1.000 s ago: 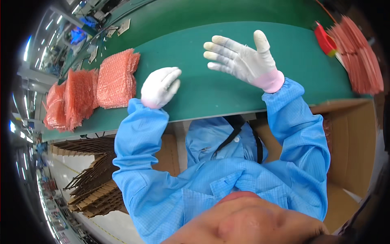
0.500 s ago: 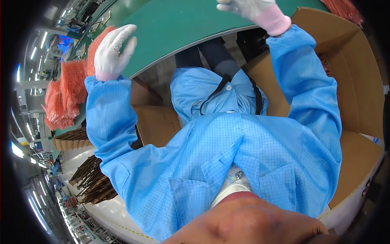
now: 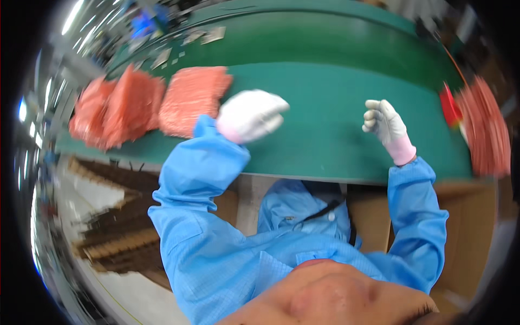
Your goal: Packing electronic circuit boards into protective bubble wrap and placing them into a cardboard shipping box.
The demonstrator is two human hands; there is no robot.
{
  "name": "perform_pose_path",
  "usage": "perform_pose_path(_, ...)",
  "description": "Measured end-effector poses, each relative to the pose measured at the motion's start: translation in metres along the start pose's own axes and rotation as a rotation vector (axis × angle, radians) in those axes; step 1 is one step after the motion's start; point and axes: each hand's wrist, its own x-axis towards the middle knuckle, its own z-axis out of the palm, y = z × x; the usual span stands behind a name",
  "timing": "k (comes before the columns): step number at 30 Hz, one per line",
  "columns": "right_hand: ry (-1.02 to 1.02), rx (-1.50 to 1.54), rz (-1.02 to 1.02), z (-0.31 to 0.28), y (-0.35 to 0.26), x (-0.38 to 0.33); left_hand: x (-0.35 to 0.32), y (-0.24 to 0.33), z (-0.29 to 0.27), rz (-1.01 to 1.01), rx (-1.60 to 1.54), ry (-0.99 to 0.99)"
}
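Observation:
My left hand (image 3: 253, 115), in a white glove with a pink cuff, hovers over the green table (image 3: 319, 146), its fingers stretched out to the right and somewhat smeared. Nothing shows in it. Close beside its wrist lies a flat stack of pink bubble-wrap bags (image 3: 189, 100). A looser, crumpled pile of similar pink bags (image 3: 122, 111) sits farther left. My right hand (image 3: 385, 123), gloved the same way, is raised over the right part of the table. Its fingers are loosely bent, with no object visible in them.
Another stack of pink sheets or bags (image 3: 483, 127) stands at the table's right end, next to a red and yellow item (image 3: 449, 105). An open cardboard box (image 3: 466, 233) is below right. Brown cardboard dividers (image 3: 119, 238) are piled at lower left. Small pale pieces (image 3: 214, 35) lie at the back left.
The view has swung up, showing more of the table. My left hand has moved right, past the pink stack, and its fingers point right. My right hand now shows fully, lower in view.

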Motion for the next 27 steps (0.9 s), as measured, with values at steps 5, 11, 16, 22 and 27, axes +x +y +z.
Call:
perform_pose_path(5, 0.011, -0.215, 0.028, 0.013, 0.006, 0.151, -0.007, -0.048, -0.028, -0.221, -0.030, -0.352)
perform_pose_path(11, 0.042, -0.606, 0.059, 0.009, 0.017, 0.185, -0.007, -0.145, -0.073, -0.670, -0.023, -0.534)
perform_pose_path(16, -0.041, -0.621, 0.119, -0.010, 0.028, 0.172, 0.014, -0.283, -0.058, -0.878, 0.677, -0.583)
perform_pose_path(22, -0.103, -0.539, 0.145, -0.014, 0.030, 0.176, 0.008, -0.392, -0.023, -1.418, 0.660, -0.678)
perform_pose_path(27, -0.182, -0.575, 0.174, -0.015, 0.021, 0.173, 0.001, -0.427, 0.006, -1.401, 0.649, -0.494)
